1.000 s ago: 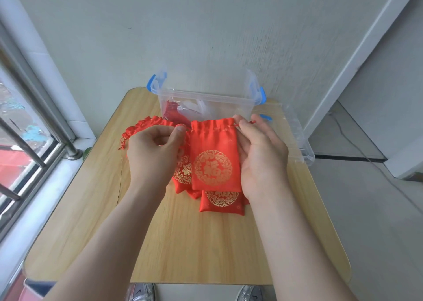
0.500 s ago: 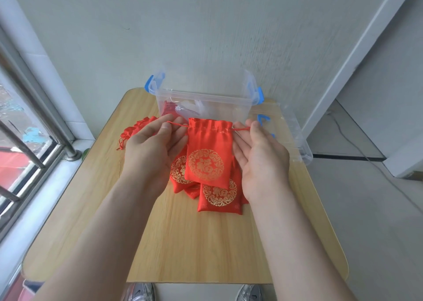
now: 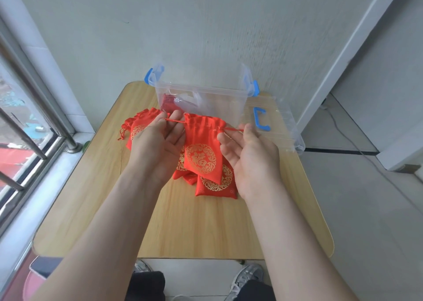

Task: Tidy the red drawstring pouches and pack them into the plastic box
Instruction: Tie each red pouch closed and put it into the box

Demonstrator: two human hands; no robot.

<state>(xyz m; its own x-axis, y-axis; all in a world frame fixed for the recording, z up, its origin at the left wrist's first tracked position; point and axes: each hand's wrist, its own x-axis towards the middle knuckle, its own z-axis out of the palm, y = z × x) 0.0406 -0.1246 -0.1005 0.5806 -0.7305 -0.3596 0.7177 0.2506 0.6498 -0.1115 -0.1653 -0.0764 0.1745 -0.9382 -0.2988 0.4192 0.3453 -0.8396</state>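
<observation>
A red drawstring pouch (image 3: 201, 149) with a gold round emblem hangs between my hands above the table. My left hand (image 3: 158, 147) pinches the left drawstring and my right hand (image 3: 249, 156) pinches the right drawstring; the cords are pulled taut sideways and the pouch's mouth is gathered. Under it lies a pile of red pouches (image 3: 216, 183), with more to the left (image 3: 137, 126), partly hidden by my left hand. The clear plastic box (image 3: 231, 99) with blue latches stands at the table's far edge, one red pouch (image 3: 167, 101) inside it.
The box's clear lid (image 3: 283, 122) with a blue handle lies right of the box, overhanging the wooden table's (image 3: 201, 227) right edge. A wall stands close behind the box. A barred window runs along the left. My feet show below the table's near edge.
My hands have moved apart, drawing the cords outward, and the pouch's mouth has gone from flat and wide to gathered. The pouch has also lifted slightly toward the box.
</observation>
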